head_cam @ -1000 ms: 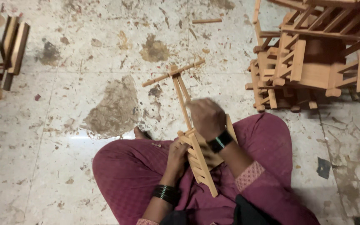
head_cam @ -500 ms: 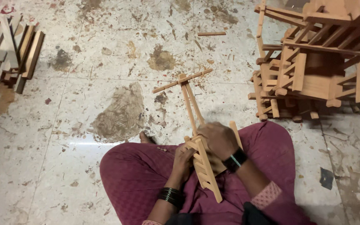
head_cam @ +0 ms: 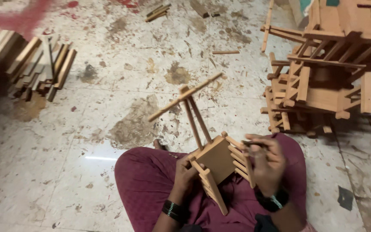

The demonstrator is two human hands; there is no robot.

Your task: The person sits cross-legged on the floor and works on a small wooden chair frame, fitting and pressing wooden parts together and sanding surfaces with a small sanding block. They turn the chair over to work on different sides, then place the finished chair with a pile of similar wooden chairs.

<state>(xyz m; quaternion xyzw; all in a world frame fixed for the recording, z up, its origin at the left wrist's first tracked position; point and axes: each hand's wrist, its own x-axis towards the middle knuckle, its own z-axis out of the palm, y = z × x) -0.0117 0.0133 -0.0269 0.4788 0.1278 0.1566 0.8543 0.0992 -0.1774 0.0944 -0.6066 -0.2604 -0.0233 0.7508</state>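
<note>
I sit cross-legged on the floor in maroon trousers with a small wooden frame piece (head_cam: 214, 160) over my lap. It has a flat square panel, slatted ladder-like sides and two long rods that end in a crossbar (head_cam: 185, 97) pointing away from me. My left hand (head_cam: 186, 171) grips the left slatted side from below. My right hand (head_cam: 266, 160) holds the right slatted side, fingers curled over its top edge. A black band is on my left wrist and a watch on my right.
A stack of finished wooden frames (head_cam: 323, 73) stands at the right. A pile of loose wooden slats (head_cam: 44, 64) lies at the upper left. Stray sticks (head_cam: 225, 52) lie on the stained tiled floor (head_cam: 86, 146).
The wooden piece has been turned, so its flat panel now faces up. My right hand has moved from its middle to the right side. The view has shifted down and nearer.
</note>
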